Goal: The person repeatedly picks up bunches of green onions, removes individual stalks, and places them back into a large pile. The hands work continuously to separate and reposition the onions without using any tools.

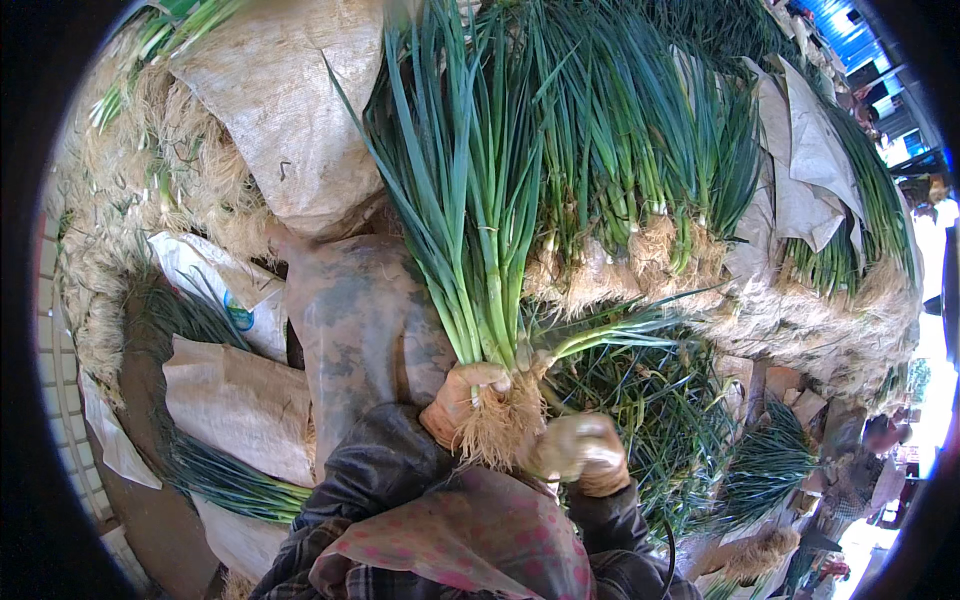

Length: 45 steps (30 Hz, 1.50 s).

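Note:
My left hand (pixel 459 401) is closed round the lower stems of a bunch of green onions (pixel 487 255), just above its roots. The leaves point up and away from me, and the pale, stringy roots (pixel 499 424) hang below the fingers. One onion stalk (pixel 607 336) juts out sideways to the right from the root end. Close to the right side of the roots is my right hand (pixel 581 454), which appears to wear a light, soiled glove. Motion blurs its fingers, so whether they grip anything cannot be told.
More green onions (pixel 630 135) lie piled beyond the bunch, roots towards me. Loose green leaves (pixel 645 405) heap up at the right. At left are woven sacks (pixel 292 105), a covered onion bundle (pixel 240 472) and a rooty pile (pixel 180 150). A person (pixel 862 469) is at far right.

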Each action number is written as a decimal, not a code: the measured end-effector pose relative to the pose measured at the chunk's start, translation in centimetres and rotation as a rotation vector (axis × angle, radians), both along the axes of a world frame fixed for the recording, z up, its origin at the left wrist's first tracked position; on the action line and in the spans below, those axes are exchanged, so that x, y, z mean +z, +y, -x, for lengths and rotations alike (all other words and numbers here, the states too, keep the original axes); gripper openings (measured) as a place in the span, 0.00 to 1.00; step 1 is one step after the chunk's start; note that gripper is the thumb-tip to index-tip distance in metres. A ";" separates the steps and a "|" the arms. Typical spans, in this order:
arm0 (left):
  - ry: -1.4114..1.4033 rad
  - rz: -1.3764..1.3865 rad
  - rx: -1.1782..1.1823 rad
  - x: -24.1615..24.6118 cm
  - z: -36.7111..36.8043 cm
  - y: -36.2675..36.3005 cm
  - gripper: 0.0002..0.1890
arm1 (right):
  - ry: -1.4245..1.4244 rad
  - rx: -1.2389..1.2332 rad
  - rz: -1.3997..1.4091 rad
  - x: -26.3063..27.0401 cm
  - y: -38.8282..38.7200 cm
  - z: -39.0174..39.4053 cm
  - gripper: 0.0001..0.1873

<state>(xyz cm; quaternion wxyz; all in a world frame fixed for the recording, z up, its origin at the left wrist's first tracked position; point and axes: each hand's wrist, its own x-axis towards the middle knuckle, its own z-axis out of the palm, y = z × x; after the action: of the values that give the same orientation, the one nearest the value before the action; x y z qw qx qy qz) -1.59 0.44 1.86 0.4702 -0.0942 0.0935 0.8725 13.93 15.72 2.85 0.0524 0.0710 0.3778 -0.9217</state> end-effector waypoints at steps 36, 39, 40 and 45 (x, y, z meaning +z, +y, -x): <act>-0.019 -0.134 -0.133 0.2 0.1 -1.5 0.36 | -0.128 0.398 -1.332 2.4 6.5 18.0 0.60; 0.081 -0.148 -0.055 0.4 0.0 -1.0 0.37 | -0.291 0.083 -1.209 6.1 8.4 23.6 0.64; 0.115 -0.156 -0.048 0.1 0.0 -0.8 0.37 | -0.201 0.021 -1.285 7.6 8.9 25.5 0.62; 0.252 -0.247 0.026 -1.6 0.7 0.0 0.40 | 0.061 0.024 -1.599 13.1 12.6 32.3 0.47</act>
<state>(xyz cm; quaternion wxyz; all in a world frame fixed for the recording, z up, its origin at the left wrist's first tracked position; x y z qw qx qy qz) -2.34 0.40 0.27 0.4515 0.0733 0.0429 0.8882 -18.34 28.28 15.99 -0.0147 0.0577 0.9260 -0.3727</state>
